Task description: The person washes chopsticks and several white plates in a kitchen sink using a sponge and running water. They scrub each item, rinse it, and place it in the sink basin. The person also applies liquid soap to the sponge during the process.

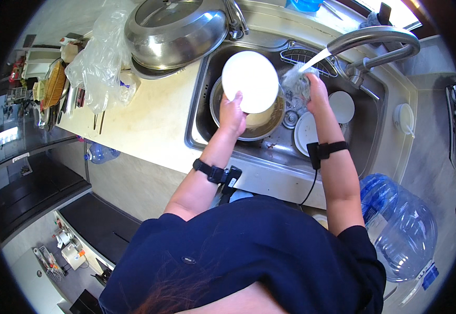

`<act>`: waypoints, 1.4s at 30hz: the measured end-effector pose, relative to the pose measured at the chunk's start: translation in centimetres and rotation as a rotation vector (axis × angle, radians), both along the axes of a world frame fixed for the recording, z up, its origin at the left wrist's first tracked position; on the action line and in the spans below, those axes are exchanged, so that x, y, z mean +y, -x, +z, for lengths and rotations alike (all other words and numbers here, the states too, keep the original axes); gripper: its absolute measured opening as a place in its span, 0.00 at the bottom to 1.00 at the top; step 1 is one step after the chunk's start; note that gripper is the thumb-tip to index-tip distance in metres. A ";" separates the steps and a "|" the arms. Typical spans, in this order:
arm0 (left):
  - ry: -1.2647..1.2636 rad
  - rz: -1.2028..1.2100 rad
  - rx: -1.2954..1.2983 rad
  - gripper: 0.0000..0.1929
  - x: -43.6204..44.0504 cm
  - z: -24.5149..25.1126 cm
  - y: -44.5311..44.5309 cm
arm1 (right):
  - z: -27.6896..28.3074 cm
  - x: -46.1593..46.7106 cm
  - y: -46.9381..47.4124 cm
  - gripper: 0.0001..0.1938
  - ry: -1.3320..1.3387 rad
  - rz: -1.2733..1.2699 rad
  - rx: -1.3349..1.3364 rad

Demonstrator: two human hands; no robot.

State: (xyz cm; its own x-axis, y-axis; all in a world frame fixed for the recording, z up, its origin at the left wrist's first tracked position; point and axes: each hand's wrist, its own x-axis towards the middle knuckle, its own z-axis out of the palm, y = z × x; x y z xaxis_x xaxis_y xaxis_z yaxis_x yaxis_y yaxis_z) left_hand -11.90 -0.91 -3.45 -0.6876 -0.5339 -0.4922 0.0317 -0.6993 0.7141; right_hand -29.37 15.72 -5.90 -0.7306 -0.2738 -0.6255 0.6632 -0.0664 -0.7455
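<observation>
My left hand (pixel 233 115) grips the lower edge of a white plate (pixel 251 80), its thumb on the face of it. The plate is held tilted above a round metal bowl (pixel 265 127), which contains cloudy liquid and is partly hidden by the plate. My right hand (pixel 317 92) is closed around a wet, crumpled wad (pixel 296 80); whether it is cloth or a scrubber I cannot tell. Water from the curved metal faucet (pixel 373 35) runs onto the wad. Beneath my right forearm, a white plate (pixel 304 131) and a smaller white dish (pixel 341 106) rest in the steel sink (pixel 275 151).
A wire rack (pixel 306 57) hangs at the sink's back wall. Left of the sink stand a large lidded steel pan (pixel 177 39) and a clear plastic bag (pixel 102 62). A white cup (pixel 403 117) sits on the right ledge. Large plastic water bottles (pixel 400 231) stand at lower right.
</observation>
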 end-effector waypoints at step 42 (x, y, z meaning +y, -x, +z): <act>-0.587 -0.243 0.155 0.24 4.3 -1.8 1.7 | 4.7 12.7 4.8 0.05 0.027 -0.204 0.121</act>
